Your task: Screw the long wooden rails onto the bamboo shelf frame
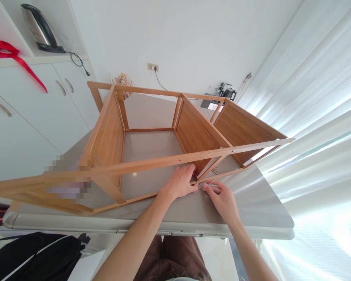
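A wooden shelf unit (160, 159) lies on its side on the grey table, its slatted panels upright between long rails. My left hand (178, 181) is closed on the near lower rail where the middle panel meets it, fingers over the wood and thumb on the front. Just to its right, my right hand (225, 199) pinches a thin silver tool, which looks like a hex key (213, 185). The tool's tip is close to that rail joint; whether it sits in a bolt is too small to tell. Several loose screws (214, 170) lie behind the rail.
The grey table (254, 199) has a rounded front edge close to me. White curtains (312, 89) hang at right. A kettle (41, 31) and red ribbon (6, 48) are on the cabinet at left. A black bag (38, 253) is at lower left. A pixelated patch hides the unit's left end.
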A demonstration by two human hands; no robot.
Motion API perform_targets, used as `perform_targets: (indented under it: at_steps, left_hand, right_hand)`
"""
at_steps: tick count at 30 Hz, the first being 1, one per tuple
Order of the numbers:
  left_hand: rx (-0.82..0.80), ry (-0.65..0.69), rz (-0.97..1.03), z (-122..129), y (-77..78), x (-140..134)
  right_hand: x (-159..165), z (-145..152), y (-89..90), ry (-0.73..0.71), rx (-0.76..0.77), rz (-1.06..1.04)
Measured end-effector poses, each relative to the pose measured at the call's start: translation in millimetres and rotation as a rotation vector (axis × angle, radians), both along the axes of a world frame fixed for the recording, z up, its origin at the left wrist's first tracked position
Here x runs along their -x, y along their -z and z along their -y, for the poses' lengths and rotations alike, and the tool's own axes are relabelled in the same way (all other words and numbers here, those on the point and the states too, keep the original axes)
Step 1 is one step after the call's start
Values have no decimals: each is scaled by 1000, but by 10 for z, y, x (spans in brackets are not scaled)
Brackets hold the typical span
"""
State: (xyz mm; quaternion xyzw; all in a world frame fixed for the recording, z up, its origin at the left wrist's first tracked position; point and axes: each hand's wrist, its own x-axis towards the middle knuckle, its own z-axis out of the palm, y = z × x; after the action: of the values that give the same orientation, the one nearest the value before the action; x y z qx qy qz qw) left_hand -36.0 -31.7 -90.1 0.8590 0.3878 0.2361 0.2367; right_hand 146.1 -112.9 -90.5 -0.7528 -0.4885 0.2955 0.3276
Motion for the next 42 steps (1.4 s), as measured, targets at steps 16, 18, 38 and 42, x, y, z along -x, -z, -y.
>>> perform_targets:
  at_steps: [16, 18, 38, 42]
  left_hand:
    - [-8, -11, -28, -14, 20, -8]
    - [-1, -9, -31, -14, 8, -7]
    - [24, -7, -25, -1, -10, -4]
    - [8, -2, -29, 0, -5, -4]
  right_hand:
    - [55, 174, 255, -99, -397, 378]
    - [53, 168, 266, -110, -419, 414]
    - [108, 124, 170, -280, -472, 621]
    - [116, 103, 143, -90, -274, 334]
